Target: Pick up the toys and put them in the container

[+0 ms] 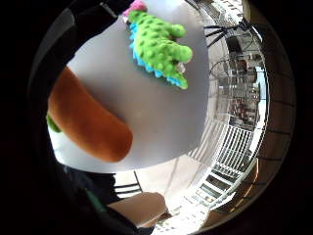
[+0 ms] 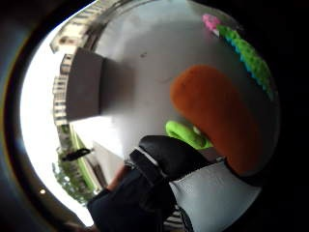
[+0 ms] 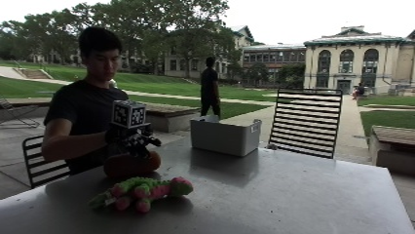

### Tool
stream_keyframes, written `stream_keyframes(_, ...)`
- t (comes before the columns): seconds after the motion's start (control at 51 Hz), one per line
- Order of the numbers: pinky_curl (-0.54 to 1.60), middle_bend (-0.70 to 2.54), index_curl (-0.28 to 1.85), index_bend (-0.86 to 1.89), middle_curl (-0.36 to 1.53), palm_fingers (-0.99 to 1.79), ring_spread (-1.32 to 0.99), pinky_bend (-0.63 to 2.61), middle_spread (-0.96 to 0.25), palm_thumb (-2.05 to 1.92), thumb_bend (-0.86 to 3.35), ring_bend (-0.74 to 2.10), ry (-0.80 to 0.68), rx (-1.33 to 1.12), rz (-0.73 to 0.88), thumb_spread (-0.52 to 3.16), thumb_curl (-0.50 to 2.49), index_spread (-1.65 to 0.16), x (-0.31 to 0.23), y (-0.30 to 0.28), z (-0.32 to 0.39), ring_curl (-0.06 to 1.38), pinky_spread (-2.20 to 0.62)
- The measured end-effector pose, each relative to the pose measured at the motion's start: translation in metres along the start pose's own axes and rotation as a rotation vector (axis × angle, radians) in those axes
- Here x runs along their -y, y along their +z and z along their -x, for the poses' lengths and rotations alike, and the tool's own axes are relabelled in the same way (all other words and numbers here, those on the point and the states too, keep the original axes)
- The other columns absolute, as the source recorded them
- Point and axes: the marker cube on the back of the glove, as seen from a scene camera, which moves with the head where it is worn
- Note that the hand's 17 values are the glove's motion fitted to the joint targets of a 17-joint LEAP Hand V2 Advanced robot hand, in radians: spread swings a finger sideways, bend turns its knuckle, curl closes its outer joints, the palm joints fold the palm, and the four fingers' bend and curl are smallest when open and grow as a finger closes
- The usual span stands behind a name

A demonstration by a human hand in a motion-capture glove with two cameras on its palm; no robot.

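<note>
The gloved right hand [image 3: 131, 141] has its fingers curled around a rounded orange plush carrot [image 3: 131, 165] on the table [image 3: 292, 195]. The knobbly green plush crocodile [image 3: 144, 189] lies nearby. Farther right stands the boxy grey container [image 3: 225, 135].

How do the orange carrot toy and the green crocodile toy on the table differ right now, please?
The carrot toy is smooth and plain orange with a green tip; the crocodile toy is bumpy, green with pink and blue parts. The carrot toy lies right under the gloved right hand, which is at its top, while the crocodile toy lies apart, untouched. Both are soft toys lying on the grey table, outside the container.
</note>
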Motion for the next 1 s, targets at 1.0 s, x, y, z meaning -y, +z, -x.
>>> stream_keyframes(1.0, 0.36, 1.34, -0.02, 0.03, 0.54, 0.88, -0.38, 1.11, -0.23, 1.04, 0.65, 1.43, 0.089, -0.143, -0.099, 1.39, 0.61, -0.29, -0.016, 0.062, 0.008, 0.4, -0.38)
